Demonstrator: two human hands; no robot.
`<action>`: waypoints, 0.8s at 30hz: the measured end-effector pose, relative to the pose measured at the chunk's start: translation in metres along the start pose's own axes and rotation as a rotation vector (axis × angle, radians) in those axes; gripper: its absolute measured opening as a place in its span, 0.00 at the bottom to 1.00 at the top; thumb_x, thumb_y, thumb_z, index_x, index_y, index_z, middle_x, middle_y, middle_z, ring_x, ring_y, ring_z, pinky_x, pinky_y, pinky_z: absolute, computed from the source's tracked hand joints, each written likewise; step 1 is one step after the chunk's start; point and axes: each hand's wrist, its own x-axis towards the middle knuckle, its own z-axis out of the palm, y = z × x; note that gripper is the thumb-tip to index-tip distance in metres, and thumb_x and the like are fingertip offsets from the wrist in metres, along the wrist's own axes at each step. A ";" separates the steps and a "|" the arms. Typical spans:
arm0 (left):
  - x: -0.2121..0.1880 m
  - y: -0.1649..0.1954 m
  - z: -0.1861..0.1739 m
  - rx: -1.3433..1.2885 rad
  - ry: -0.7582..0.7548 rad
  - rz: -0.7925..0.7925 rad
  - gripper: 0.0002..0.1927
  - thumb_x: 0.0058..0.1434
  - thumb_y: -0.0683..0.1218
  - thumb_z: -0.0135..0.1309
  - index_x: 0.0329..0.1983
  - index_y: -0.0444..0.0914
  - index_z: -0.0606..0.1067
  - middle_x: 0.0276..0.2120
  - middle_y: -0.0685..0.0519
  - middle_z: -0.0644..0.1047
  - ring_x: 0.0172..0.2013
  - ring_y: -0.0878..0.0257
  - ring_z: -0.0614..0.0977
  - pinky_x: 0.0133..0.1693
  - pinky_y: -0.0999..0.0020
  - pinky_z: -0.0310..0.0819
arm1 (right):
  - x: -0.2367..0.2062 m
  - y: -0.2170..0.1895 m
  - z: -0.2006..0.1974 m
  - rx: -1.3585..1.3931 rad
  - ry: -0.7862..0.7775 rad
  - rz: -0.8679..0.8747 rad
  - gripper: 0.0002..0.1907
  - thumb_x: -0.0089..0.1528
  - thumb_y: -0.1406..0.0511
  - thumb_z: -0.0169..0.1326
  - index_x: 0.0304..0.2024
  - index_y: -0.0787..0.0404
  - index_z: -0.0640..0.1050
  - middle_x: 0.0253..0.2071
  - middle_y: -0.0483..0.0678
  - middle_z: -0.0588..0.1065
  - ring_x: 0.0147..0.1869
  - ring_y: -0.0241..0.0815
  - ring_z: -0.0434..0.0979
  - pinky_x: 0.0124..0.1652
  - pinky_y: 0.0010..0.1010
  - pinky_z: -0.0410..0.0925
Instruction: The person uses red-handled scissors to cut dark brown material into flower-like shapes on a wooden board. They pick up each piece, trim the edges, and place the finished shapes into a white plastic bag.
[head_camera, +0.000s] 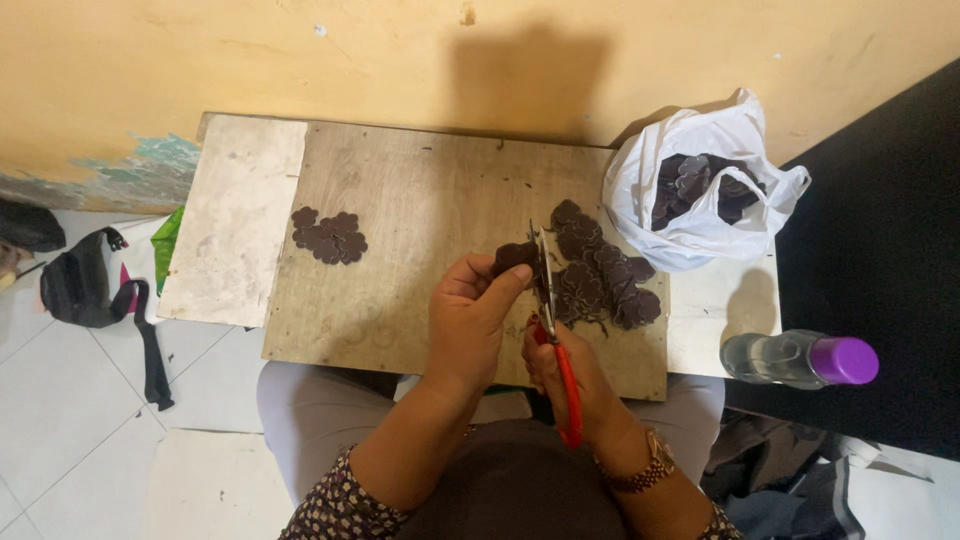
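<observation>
Over a wooden surface (400, 220), the left hand (470, 315) is pinching a dark flower-shaped cutout (515, 256) while the right hand (560, 365), grip closed around red-handled scissors (555, 330), is trimming it; turning the piece slowly should keep edges neat.

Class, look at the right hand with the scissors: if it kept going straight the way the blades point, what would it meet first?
The right hand points its red-handled scissors away toward the wall. First in line is probably the dark cut-out piece held by the left hand, at the blades; depth is uncertain.
</observation>
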 end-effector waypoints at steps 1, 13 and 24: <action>0.000 0.000 0.000 -0.001 0.004 -0.006 0.02 0.64 0.37 0.58 0.38 0.34 0.76 0.37 0.49 0.81 0.39 0.65 0.82 0.47 0.70 0.78 | 0.000 0.000 0.000 -0.014 0.006 0.002 0.29 0.68 0.40 0.39 0.36 0.57 0.68 0.24 0.37 0.62 0.26 0.28 0.60 0.26 0.22 0.60; -0.001 0.003 -0.001 0.072 -0.028 0.058 0.04 0.65 0.38 0.59 0.42 0.34 0.76 0.37 0.52 0.81 0.38 0.69 0.81 0.44 0.74 0.76 | 0.000 0.005 0.004 -0.012 -0.030 -0.082 0.28 0.70 0.41 0.37 0.38 0.58 0.68 0.27 0.38 0.62 0.28 0.29 0.61 0.29 0.21 0.61; -0.002 0.002 -0.004 0.124 -0.084 0.088 0.06 0.65 0.36 0.59 0.43 0.34 0.75 0.38 0.52 0.81 0.37 0.70 0.81 0.40 0.76 0.77 | 0.002 0.006 0.003 0.018 -0.042 -0.080 0.29 0.70 0.40 0.38 0.40 0.58 0.67 0.30 0.38 0.61 0.31 0.30 0.59 0.30 0.22 0.59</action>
